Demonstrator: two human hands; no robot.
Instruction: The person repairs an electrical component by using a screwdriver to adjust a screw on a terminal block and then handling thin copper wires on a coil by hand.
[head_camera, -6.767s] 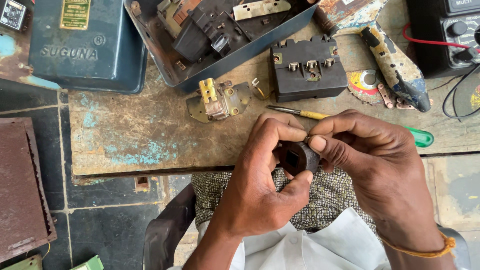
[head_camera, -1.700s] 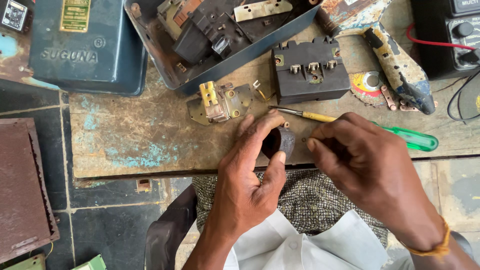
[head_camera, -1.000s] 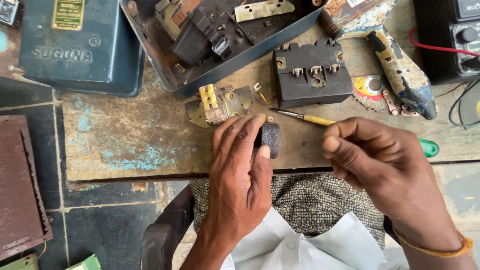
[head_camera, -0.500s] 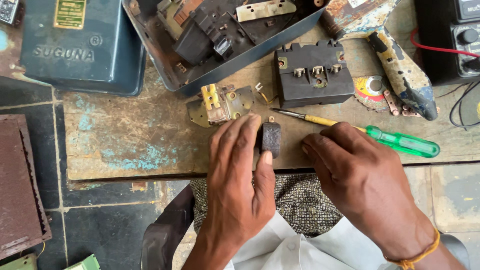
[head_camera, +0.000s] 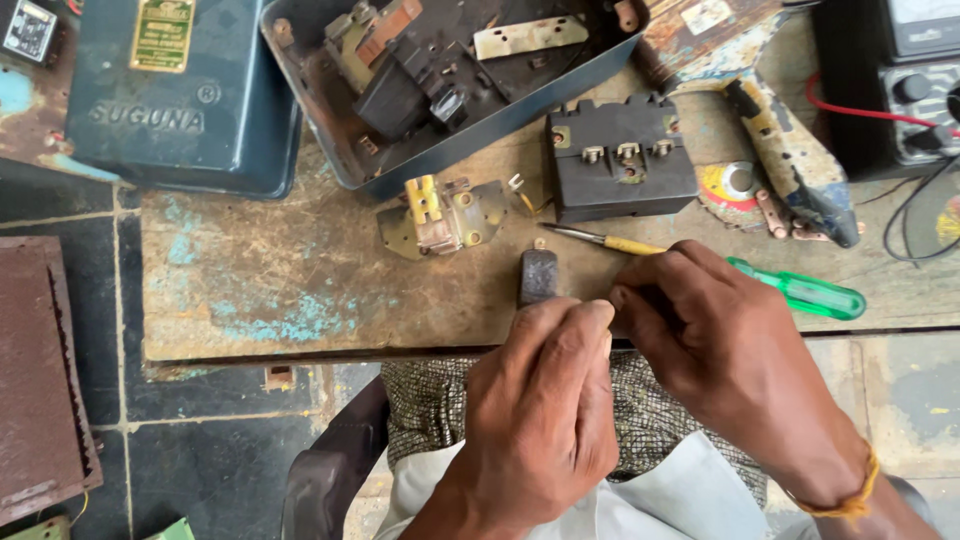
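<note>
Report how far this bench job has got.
Done: the casing lies open, with a terminal block, brass bracket and small dark block out on the bench. In hand: left hand and right hand meet fingertips beside the dark block; any pinched piece is hidden. Left: those parts remain outside the casing.

Before you lies a worn brown wooden bench flecked with turquoise paint; on it, a dark grey block, a screwdriver — translucent green handle, yellow collar — and a blue-grey metal box. Your lap cloth is speckled olive.
</note>
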